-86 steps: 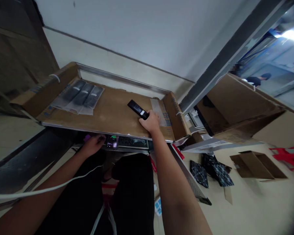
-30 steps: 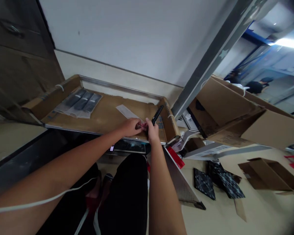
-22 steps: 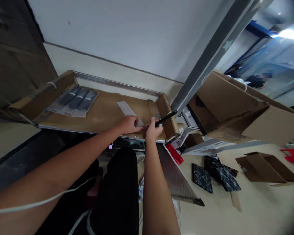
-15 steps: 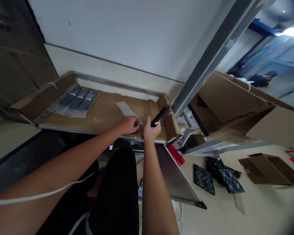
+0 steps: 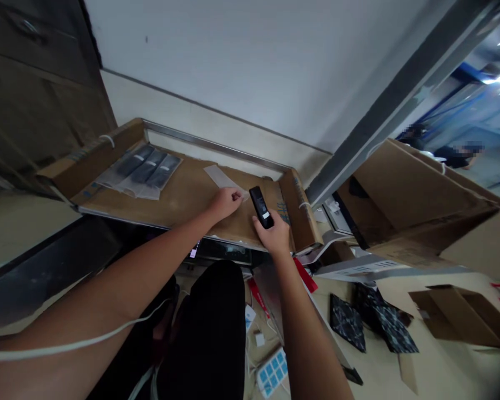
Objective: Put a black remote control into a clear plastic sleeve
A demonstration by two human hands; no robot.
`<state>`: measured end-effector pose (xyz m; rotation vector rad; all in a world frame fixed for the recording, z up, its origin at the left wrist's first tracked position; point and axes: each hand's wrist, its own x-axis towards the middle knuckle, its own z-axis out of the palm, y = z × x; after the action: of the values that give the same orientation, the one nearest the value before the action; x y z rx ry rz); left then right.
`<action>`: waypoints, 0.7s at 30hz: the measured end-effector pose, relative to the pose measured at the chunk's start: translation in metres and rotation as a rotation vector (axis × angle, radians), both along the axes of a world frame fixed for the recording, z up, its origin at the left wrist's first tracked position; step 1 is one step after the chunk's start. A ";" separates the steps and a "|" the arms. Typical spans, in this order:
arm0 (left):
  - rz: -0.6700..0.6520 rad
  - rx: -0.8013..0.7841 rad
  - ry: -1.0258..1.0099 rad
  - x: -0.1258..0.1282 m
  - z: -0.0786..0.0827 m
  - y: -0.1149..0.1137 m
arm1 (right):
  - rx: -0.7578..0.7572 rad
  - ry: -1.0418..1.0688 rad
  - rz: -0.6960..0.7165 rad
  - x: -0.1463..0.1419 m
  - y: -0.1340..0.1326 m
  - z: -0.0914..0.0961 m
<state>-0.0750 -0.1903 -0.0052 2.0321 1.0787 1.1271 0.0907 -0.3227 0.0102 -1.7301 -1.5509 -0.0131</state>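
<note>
My right hand [image 5: 276, 233] is closed around the lower end of a slim black remote-shaped device [image 5: 258, 201] with a small white label, its far end tilted up and left. To its left, my left hand [image 5: 225, 203] pinches the near end of a flat translucent plastic sleeve [image 5: 220, 176], which lies on the cardboard-lined tray [image 5: 187, 194]. The device and the sleeve are apart. On the tray's left side lie several similar black pieces in clear sleeves [image 5: 148, 169], side by side with white labels.
Folded cardboard walls [image 5: 302, 214] edge the tray. A large open carton [image 5: 420, 205] stands at right, with a smaller carton [image 5: 462, 316] and dark patterned packets [image 5: 375, 316] on the floor. A power strip [image 5: 271, 373] lies below. A white cable [image 5: 66, 349] crosses my left arm.
My right hand has turned the device from pointing up-right to pointing up-left, so its broad face shows. My left hand stays at the sleeve's end. The view has shifted slightly.
</note>
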 end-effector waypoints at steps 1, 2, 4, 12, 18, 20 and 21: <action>0.013 -0.014 -0.011 0.002 0.000 0.004 | 0.009 -0.041 0.020 0.001 0.001 -0.001; 0.025 -0.022 -0.024 0.003 -0.001 0.008 | 0.011 -0.076 0.037 0.002 0.002 -0.002; 0.045 -0.023 -0.051 0.005 -0.001 0.015 | 0.003 -0.118 0.044 0.002 0.004 -0.004; -0.073 0.014 -0.085 0.002 -0.003 0.022 | -0.050 -0.146 0.004 0.002 0.007 -0.006; -0.102 -0.001 -0.132 0.001 -0.003 0.021 | -0.067 -0.169 -0.015 0.002 0.007 -0.007; -0.092 0.000 -0.151 0.001 -0.002 0.020 | -0.072 -0.173 -0.028 0.001 0.007 -0.007; -0.088 -0.001 -0.157 0.001 -0.002 0.020 | -0.073 -0.175 -0.033 0.001 0.007 -0.007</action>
<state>-0.0744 -0.1705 -0.0072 1.9343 0.9034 1.2173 0.0922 -0.3159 0.0029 -1.8526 -1.6668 -0.1288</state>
